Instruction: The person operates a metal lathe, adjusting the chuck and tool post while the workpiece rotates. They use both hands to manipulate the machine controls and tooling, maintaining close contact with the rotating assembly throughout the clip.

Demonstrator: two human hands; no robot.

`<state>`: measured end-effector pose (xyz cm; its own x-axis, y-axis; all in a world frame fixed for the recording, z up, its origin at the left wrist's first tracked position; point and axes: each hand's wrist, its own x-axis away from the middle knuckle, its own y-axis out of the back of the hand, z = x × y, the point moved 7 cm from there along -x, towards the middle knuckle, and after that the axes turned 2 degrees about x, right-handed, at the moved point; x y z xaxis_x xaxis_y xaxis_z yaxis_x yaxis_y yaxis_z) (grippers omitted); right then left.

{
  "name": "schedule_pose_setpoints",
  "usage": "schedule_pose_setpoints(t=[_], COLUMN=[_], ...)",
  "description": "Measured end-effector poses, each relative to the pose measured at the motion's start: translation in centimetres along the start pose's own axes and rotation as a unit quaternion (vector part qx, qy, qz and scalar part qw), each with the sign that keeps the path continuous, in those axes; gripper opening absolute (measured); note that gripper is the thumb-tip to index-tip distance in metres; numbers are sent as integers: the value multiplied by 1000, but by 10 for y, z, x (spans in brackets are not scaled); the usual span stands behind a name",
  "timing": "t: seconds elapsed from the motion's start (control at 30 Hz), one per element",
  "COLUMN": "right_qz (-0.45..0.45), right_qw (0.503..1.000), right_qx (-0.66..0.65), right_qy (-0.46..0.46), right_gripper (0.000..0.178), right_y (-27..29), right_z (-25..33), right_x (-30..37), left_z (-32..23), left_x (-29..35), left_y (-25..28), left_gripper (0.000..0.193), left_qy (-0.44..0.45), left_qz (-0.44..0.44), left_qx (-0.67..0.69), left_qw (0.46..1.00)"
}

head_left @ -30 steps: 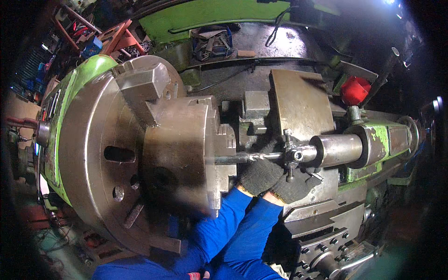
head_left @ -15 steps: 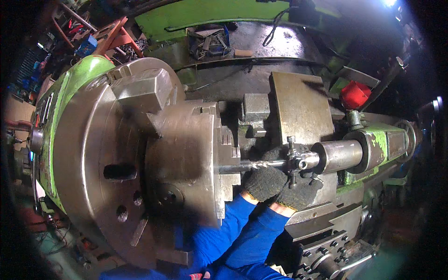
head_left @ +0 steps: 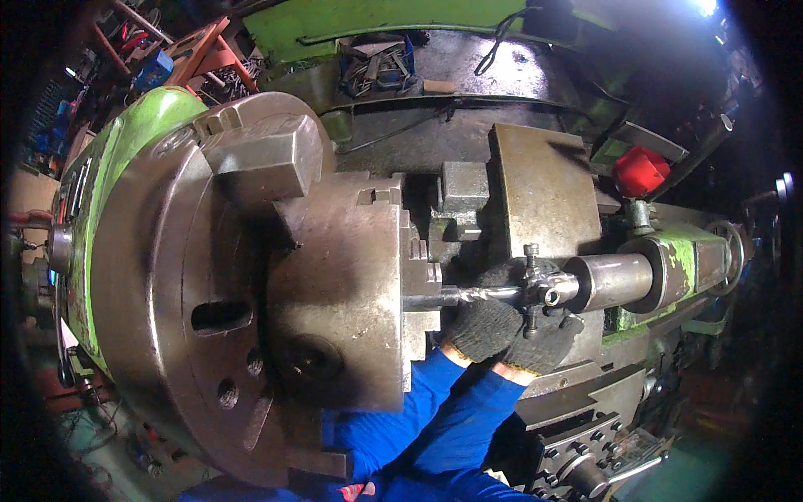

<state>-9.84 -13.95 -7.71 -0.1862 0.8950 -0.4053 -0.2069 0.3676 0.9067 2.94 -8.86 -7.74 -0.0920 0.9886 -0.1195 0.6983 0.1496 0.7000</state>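
A steel drill bit [head_left: 489, 294] lies level between the lathe chuck [head_left: 343, 284] and the tailstock quill [head_left: 615, 282]. Its left end meets a dark round bar [head_left: 431, 299] at the chuck jaws. A holder with several protruding clamp screws [head_left: 544, 291] surrounds the drill's right end. My left hand [head_left: 483, 328], in a dark knit glove, curls under the drill bit, with glove fabric showing beyond it. Beside it, my right hand [head_left: 542, 345], gloved alike, is closed around the holder's near side. The bit and holder hide part of the fingers of both hands.
A large slotted faceplate [head_left: 180, 276] carries the chuck. Behind my hands stands a flat metal plate [head_left: 548, 188]. A red cup [head_left: 642, 170] sits above the tailstock [head_left: 694, 263]. A blue tray [head_left: 381, 69] of metal pieces rests at the back. A lever [head_left: 640, 468] juts out at lower right.
The whole view has shifted slightly, with the chuck appearing a little further right. Both hands keep their places at the drill bit and holder.
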Motion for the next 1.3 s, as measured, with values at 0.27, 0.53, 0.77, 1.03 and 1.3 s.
schedule_pose_setpoints(t=[0.27, 0.53, 0.77, 1.03, 1.3], right_qz=[-68, 14, 39, 68, 199], right_qw=[664, 471, 361, 430, 817], right_qx=[-664, -740, -779, -769, -477], right_qy=[-337, -480, -512, -468, -257], right_gripper=[57, 49, 39, 42, 23], right_y=[-39, -8, -19, -22, 32], right_z=[3, 41, 35, 24, 26], right_x=[14, 13, 19, 8, 77], left_z=[7, 18, 43, 47, 1], left_x=[6, 43, 15, 4, 108], left_y=[-1, 7, -11, -13, 15], left_gripper=[21, 22, 33, 40, 33], left_qy=[66, 157, 235, 283, 337], left_qz=[75, -209, -111, -115, -231], left_qx=[-7, 170, 75, 133, 522], left_qw=[995, 950, 963, 943, 749])
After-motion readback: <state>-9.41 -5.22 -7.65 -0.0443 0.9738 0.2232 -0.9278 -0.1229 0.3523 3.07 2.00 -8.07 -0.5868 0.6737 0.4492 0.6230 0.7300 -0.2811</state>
